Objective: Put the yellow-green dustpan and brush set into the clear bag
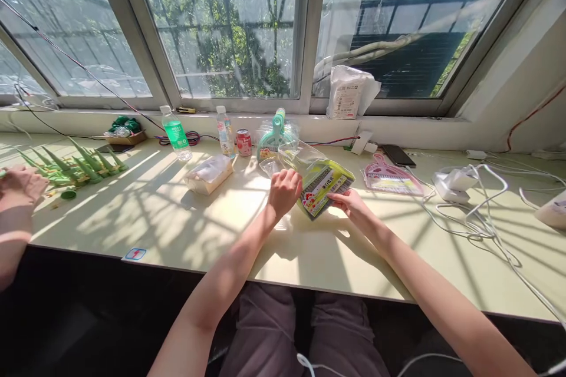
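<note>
Between my hands, tilted above the table, is a clear plastic packet (328,186) holding a flat yellow-green piece with a printed, striped label. My left hand (285,191) is closed in a fist at the packet's left side, where loose clear film shows around it. My right hand (348,202) pinches the packet's lower right edge between thumb and fingers. Just behind the left hand stands a teal dustpan-shaped item (276,140) in clear wrap. To the right of the packet lies a similar pink item (391,178) with a label.
A tissue pack (209,174), a green-labelled bottle (175,134), another bottle (225,132) and a red can (243,142) stand to the left. White cables (481,212) and a phone (398,155) lie right. At far left, another person's hand (22,185) is beside green spiky pieces (82,168).
</note>
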Action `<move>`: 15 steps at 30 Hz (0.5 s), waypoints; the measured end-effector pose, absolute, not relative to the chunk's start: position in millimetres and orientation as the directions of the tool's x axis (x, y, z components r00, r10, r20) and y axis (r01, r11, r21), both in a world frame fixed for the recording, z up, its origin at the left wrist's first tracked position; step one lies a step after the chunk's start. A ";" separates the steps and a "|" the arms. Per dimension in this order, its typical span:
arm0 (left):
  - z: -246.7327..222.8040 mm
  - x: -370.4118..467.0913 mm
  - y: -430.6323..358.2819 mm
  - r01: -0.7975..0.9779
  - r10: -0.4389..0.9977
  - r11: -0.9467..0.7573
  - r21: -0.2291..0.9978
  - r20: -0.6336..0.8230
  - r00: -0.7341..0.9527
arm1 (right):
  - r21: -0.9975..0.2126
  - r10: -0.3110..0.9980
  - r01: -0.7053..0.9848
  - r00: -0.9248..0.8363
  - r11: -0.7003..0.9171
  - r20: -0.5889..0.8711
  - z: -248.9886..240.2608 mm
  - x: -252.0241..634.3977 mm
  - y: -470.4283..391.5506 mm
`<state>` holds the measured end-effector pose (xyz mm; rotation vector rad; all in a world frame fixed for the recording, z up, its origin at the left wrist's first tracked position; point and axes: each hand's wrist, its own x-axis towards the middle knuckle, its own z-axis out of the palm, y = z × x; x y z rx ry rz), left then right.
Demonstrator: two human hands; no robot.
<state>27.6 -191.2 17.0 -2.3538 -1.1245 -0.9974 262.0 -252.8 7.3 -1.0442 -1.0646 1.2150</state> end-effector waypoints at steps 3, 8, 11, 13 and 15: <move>9.6 22.2 -182.8 0.661 0.415 -0.747 -0.064 0.732 0.540 | -0.977 0.997 -0.203 0.056 0.062 0.052 6.2 258.1 -250.1; -7.5 26.1 -184.1 0.550 0.329 -0.825 0.129 0.901 0.282 | -0.956 0.990 -0.260 0.090 0.133 0.113 6.9 252.7 -251.2; -5.5 36.4 -194.0 0.509 0.479 -0.686 0.520 0.849 -0.221 | -0.945 0.984 -0.282 0.111 0.166 0.140 5.8 250.5 -252.2; 2.2 40.5 -197.2 0.330 0.617 -0.562 0.758 0.650 -0.444 | -0.937 0.978 -0.296 0.146 0.187 0.149 3.4 249.4 -250.8; 11.2 41.1 -195.7 0.067 0.784 -0.434 0.899 0.413 -0.463 | -0.927 0.967 -0.310 0.208 0.211 0.151 0.1 249.1 -247.8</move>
